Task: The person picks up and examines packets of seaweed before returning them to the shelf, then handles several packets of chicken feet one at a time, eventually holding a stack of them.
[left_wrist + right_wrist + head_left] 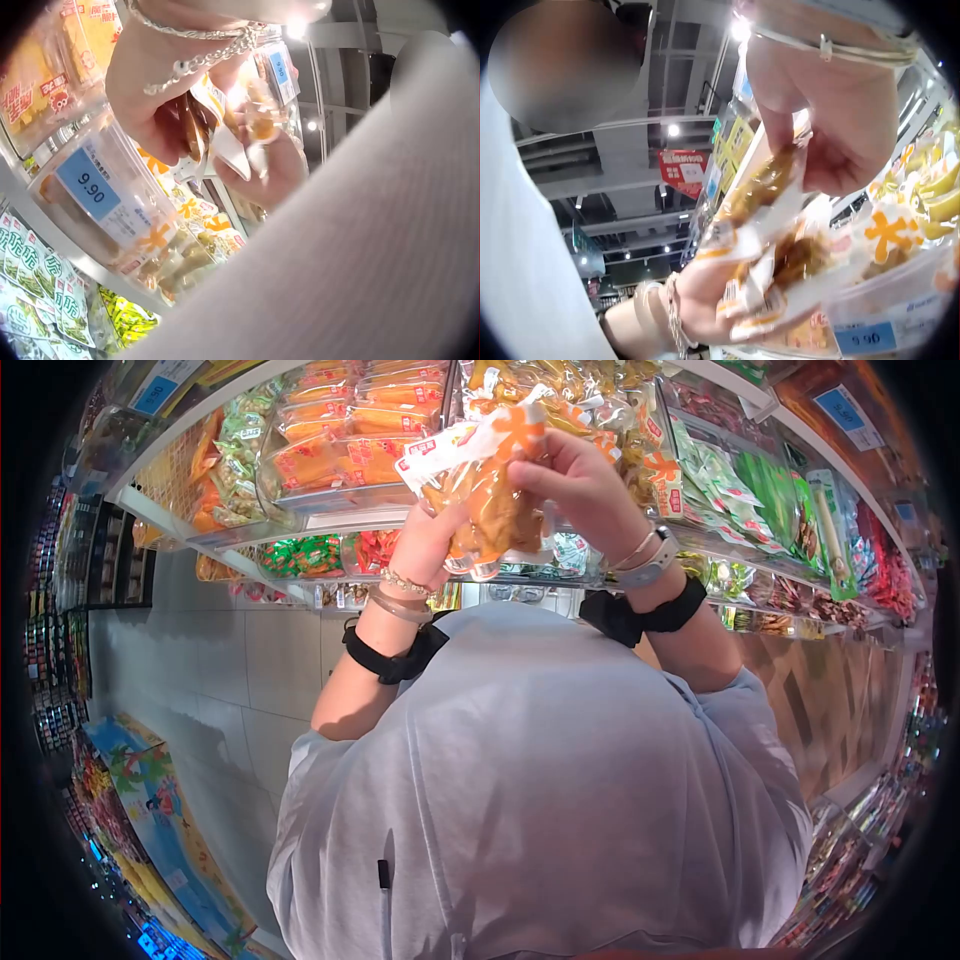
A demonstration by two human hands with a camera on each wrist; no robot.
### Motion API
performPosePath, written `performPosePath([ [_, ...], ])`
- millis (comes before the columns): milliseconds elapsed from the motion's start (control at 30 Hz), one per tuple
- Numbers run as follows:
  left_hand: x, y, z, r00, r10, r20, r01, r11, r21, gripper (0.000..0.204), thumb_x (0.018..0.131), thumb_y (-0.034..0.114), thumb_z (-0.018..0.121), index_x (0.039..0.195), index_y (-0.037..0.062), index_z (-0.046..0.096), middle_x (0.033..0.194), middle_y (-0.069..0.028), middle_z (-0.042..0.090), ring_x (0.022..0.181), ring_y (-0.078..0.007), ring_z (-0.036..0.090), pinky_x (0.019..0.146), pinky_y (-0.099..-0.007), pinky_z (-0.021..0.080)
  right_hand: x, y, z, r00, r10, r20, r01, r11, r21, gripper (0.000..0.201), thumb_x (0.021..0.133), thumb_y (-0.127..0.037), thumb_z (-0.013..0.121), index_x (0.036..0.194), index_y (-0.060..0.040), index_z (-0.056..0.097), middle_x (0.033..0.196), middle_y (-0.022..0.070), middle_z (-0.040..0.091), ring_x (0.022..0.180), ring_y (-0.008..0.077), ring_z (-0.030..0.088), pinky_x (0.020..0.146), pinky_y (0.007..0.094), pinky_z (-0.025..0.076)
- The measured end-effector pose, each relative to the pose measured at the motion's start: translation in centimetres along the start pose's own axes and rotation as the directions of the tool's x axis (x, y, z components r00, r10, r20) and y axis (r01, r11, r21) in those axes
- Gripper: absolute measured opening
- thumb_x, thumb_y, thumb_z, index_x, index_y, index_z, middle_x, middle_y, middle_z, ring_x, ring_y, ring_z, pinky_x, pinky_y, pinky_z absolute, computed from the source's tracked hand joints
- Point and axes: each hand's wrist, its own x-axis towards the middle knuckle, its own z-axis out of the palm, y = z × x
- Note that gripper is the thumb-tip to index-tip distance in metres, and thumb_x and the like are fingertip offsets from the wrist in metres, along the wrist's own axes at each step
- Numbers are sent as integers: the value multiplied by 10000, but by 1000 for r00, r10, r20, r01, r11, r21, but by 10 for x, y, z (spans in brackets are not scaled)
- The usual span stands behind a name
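Clear snack packets of brown food with white and orange printing (pixel 485 510) are held up in front of the shelf by both hands. My left hand (pixel 432 545) grips them from below at the left; in the right wrist view its fingers lie behind the lower ends of the packets (pixel 799 259). My right hand (pixel 580 475) pinches the upper right of a packet between thumb and fingers. The right wrist view shows that pinched packet (pixel 761 187) standing apart from the others at its top. In the left wrist view, my left palm partly hides the packets (pixel 214 124).
Directly behind the hands, a shelf bin (pixel 892 304) with a blue 9.90 price tag (pixel 88 180) holds similar packets. Orange snack packs (pixel 385 455) fill the compartment to the left, green-and-white packs (pixel 715 490) the one at right. A lower shelf holds more packets (pixel 300 555).
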Motion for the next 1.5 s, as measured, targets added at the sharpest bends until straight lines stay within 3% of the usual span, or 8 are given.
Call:
performPosePath([
  [300,-23,3,14,997,-83,-1,77,928,-363,439,878,241,474,1246,27,364,1184,-100,489,1065,-213,510,892,-347,432,-4,54,25,977,-117,-178,91,984,-152,362,776,-60,553,1119,-9,448,854,40,587,651,58,538,575,226,441],
  [367,-28,-4,8,999,22,-27,-20,996,83,454,819,123,573,1223,27,391,1154,-82,510,1049,-186,514,878,-323,433,-11,53,33,972,-101,-214,-4,898,-441,369,761,-76,573,1099,-5,443,850,106,580,625,135,553,576,257,442],
  [633,-31,-2,1,998,-22,-65,28,995,94,482,732,-19,598,1182,17,431,1061,-49,545,954,-141,538,815,-285,448,1,65,42,875,-443,-196,268,780,-565,327,763,-119,600,1047,-25,468,845,141,554,650,178,542,610,299,444],
  [733,-34,2,1,990,56,-129,-39,991,130,474,729,-28,590,1174,9,431,1031,-53,557,926,-146,553,790,-285,460,4,44,17,882,-348,-317,132,830,-542,215,797,-163,570,959,-28,525,745,90,547,588,164,517,562,279,431],
  [900,-44,25,-25,961,191,-202,-171,979,115,435,743,-36,583,1151,0,436,1023,-74,558,906,-159,572,790,-289,480,2,21,-52,933,-267,-243,-81,499,-863,168,748,-125,565,886,-31,583,660,81,601,606,220,588,591,314,461],
  [1000,-50,39,-37,927,270,-259,-231,958,171,428,752,-44,571,1153,-6,426,1027,-87,556,904,-168,577,786,-295,490,5,17,-75,963,242,-118,-195,322,-926,232,731,-123,601,939,-21,613,724,68,624,674,150,594,628,276,467],
  [1100,-54,47,-46,902,304,-307,-261,950,173,430,757,-47,561,1160,-9,415,1035,-95,551,906,-182,578,784,-306,493,13,12,-82,924,379,-37,-180,349,-920,250,716,-147,623,932,-22,631,711,71,630,673,157,598,651,279,471],
  [1500,-63,54,-62,894,348,-283,-298,932,205,440,803,65,541,1203,-22,381,1110,-118,528,970,-207,558,839,-343,463,24,20,-74,903,427,38,-59,211,-976,197,743,-193,579,830,-29,646,730,123,625,670,242,591,642,318,467],
])
